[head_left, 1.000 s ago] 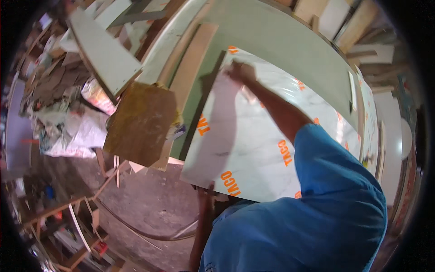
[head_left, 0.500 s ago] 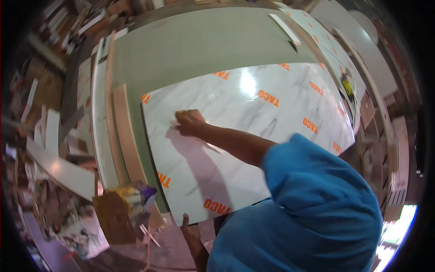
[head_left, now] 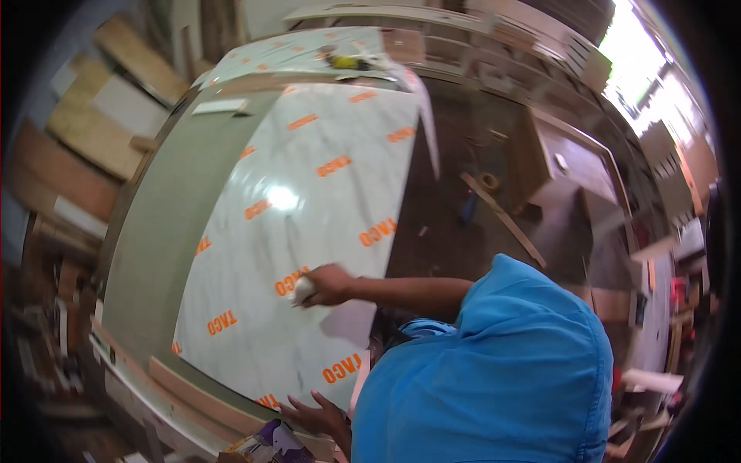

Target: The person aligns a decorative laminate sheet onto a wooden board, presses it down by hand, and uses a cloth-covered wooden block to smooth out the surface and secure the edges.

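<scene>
A large white marble-patterned panel [head_left: 270, 239], glossy and printed in orange, lies on a grey-green board [head_left: 166, 208]. My right hand [head_left: 330, 284] is closed around a crumpled white cloth [head_left: 302, 292], pressed against the panel's surface. Some of the cloth is hidden in the fingers. Down at the near edge of the panel is my left hand [head_left: 315, 417], its fingers spread; it looks to be at or on the rim, though contact is hard to tell. Just below it sits a purple-and-yellow package [head_left: 278, 441], partly cut off by the picture's edge.
Wooden strips [head_left: 204, 397] run along the board's near left side. A white strip [head_left: 220, 106] and a yellow-and-black tool [head_left: 346, 62] lie toward the far end. On the floor at right are a long wood strip [head_left: 505, 220], a tape roll [head_left: 488, 182] and a wooden cabinet frame [head_left: 532, 158].
The view has swung to the right, bringing the floor and cabinet frame in. My right hand with the cloth has come nearer to me over the panel. My left hand's fingers are now spread.
</scene>
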The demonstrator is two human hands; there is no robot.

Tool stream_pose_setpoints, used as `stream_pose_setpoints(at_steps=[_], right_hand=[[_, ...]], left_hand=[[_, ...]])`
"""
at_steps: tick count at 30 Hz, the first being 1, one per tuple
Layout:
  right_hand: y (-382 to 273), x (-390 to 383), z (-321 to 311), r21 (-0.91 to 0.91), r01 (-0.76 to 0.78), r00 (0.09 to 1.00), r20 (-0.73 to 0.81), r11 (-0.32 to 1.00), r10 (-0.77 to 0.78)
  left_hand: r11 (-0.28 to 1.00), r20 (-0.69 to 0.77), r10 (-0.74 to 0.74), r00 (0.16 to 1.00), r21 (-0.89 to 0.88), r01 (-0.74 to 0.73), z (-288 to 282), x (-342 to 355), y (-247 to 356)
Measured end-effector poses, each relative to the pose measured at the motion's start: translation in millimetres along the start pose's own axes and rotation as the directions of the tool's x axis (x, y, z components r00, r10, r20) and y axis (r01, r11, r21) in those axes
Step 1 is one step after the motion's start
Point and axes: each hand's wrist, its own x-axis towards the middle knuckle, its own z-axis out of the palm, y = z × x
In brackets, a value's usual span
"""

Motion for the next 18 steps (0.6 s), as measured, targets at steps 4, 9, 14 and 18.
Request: stream_pose_setpoints(at_steps=[4, 9, 14, 18], right_hand=[[82, -154, -93, 0.290, -0.512, 0.747, -0.314, 0.808, 0.586], [181, -343, -101, 0.451, -0.817, 0.149, -0.437, 0.359, 0.887], [260, -535, 15, 0.547, -0.835, -0.152, -0.321, 0.052, 0.935], [219, -562, 94, 0.348, -0.922, -0.188, -0.020, -0.169, 0.982]], left_hand=[[0.963, 0.007, 0.268, 0.963, -0.009, -0.268, 34, 29, -3], [0.949, -0.046, 0.287, 0.957, 0.154, -0.277, 63, 29, -27], [0.888, 0.123, 0.457, 0.881, -0.007, -0.459, 58, -28, 33], [0.697, 0.464, 0.618, 0.635, -0.697, -0.168, 23, -23, 78]])
